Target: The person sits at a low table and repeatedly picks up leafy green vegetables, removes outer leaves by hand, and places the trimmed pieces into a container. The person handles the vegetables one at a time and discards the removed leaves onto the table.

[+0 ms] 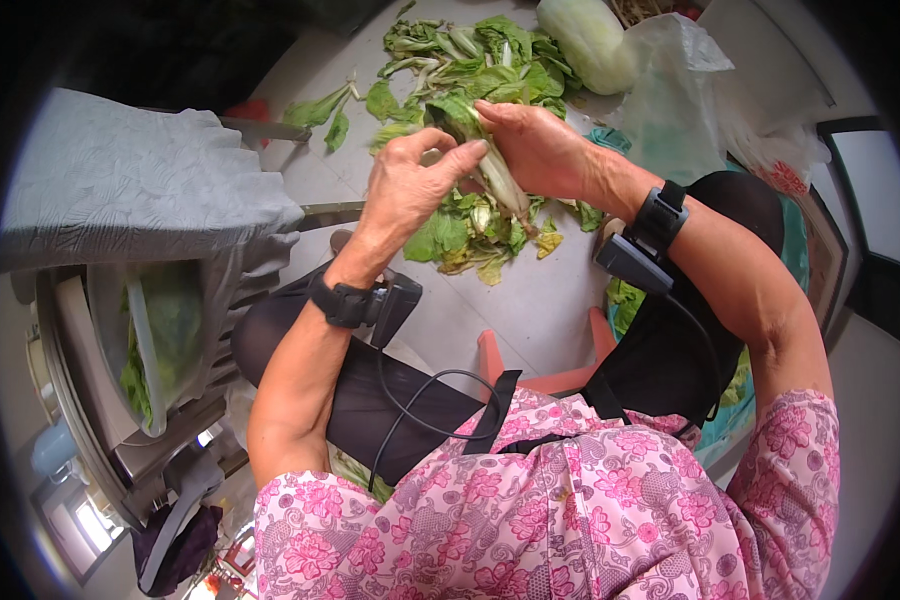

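Observation:
A head of leafy greens [499,178] with pale stalks is held between my two hands above the floor, its leaves up and its root end tilted down to the right. My right hand [540,150] cups it from the right, thumb against the leaves. At its left side, my left hand [411,176] has the thumb across the stalks and the index finger curled by the leaves; its other fingers are partly hidden. Loose greens [487,67] lie heaped beyond my hands. Below the held head are trimmed, partly yellowed leaves [461,236] on the tiled floor [450,304].
A large pale gourd or melon [589,45] lies at the back, beside a clear plastic bag [671,97]. To the left stands a cloth-covered piece of furniture [150,180]. A pink stool [547,381] is between my legs; a teal bag [727,431] with greens is on the right.

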A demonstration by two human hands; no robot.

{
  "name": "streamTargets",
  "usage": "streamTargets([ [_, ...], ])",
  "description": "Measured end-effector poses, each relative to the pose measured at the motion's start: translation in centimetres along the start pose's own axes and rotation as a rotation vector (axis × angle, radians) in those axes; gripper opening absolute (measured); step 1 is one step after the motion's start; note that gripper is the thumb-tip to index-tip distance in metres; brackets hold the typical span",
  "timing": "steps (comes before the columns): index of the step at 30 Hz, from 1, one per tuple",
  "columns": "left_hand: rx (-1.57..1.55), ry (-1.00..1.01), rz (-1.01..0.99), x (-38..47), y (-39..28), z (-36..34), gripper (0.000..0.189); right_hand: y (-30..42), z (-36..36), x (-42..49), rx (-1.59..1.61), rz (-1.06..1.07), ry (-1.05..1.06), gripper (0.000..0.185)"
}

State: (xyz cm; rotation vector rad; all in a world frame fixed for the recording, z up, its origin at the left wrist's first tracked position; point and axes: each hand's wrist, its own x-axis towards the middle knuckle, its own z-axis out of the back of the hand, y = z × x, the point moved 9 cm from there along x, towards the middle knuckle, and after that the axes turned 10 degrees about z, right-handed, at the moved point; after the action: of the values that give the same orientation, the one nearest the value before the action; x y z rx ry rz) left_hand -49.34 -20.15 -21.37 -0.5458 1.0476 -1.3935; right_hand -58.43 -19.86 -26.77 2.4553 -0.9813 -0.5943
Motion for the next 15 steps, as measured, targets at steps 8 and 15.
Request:
streamTargets([
  [8, -0.193, 0.018, 0.154, 1.4, 3.6, 0.4, 0.013, 0.4, -0.2, -0.4, -0.064, -0.010, -0.125, 0.034],
  [15, -0.442, 0.223, 0.123, 1.4, 3.8, -0.4, 0.018, 1.0, 3.5, 0.2, -0.316, 0.060, -0.198, 0.080],
])
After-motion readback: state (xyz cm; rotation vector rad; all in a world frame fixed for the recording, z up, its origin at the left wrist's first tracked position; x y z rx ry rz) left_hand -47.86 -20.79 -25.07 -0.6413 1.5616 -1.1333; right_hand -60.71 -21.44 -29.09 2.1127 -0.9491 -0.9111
